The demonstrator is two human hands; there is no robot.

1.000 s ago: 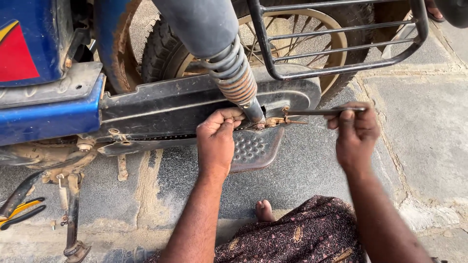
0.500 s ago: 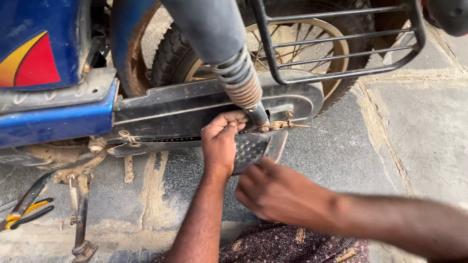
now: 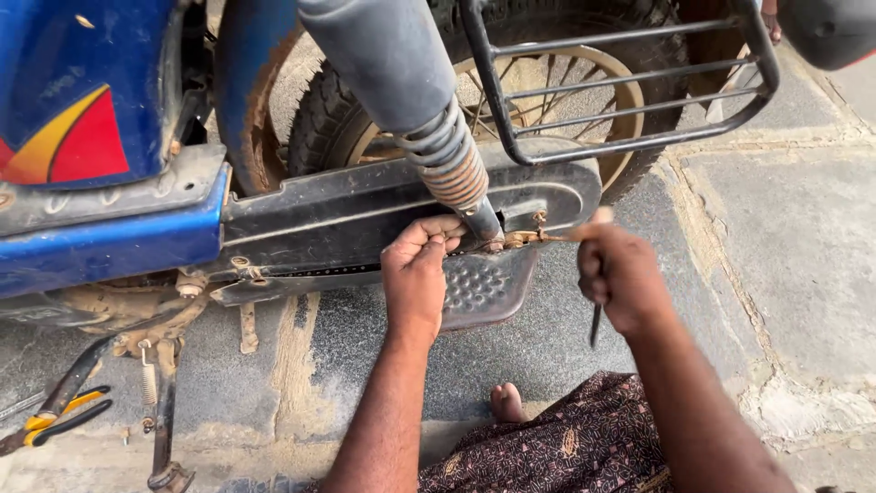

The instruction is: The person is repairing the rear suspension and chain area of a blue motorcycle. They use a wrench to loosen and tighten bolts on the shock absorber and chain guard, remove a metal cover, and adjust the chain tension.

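Observation:
A blue motorcycle stands in front of me with its black chain cover (image 3: 347, 219) and grey rear shock absorber (image 3: 411, 100) in view. My left hand (image 3: 418, 269) grips the rusty fitting at the lower end of the shock, just above the studded footrest (image 3: 484, 288). My right hand (image 3: 620, 274) is closed around a thin dark metal tool (image 3: 595, 324). The tool's upper end (image 3: 602, 215) sits next to the rusty axle fitting (image 3: 525, 237), and its lower end pokes out below my fist.
Yellow-handled pliers (image 3: 50, 422) lie on the stone floor at the left, near the side stand (image 3: 164, 411). A black luggage guard (image 3: 630, 82) runs over the spoked rear wheel (image 3: 547, 82). My bare toe (image 3: 506, 402) and patterned cloth (image 3: 566, 447) are below.
My right hand dropped down near my lap half a second ago and has come back up beside the axle, now gripping the tool upright. My left hand stayed on the fitting.

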